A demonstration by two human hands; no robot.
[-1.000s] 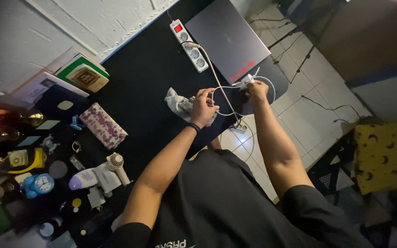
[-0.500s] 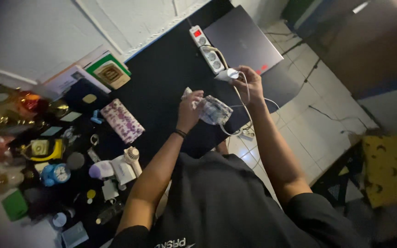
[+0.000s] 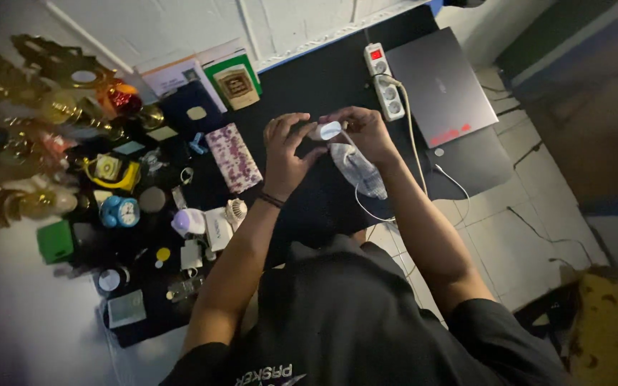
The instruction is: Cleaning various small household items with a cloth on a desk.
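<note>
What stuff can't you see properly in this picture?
All in the head view:
- The small white thing between the left hand and right hand: fingers cover most of it, so its kind is unclear.
- The white cable: its lower end drops behind the right arm and the table edge.
- The gold ornaments at the left: blurred and dark.
- The yellow cushion: cut off by the corner.

Both arms stretched fwd, left hand [image 3: 282,146] and right hand [image 3: 363,132] raised close together, fingers curled.
</note>
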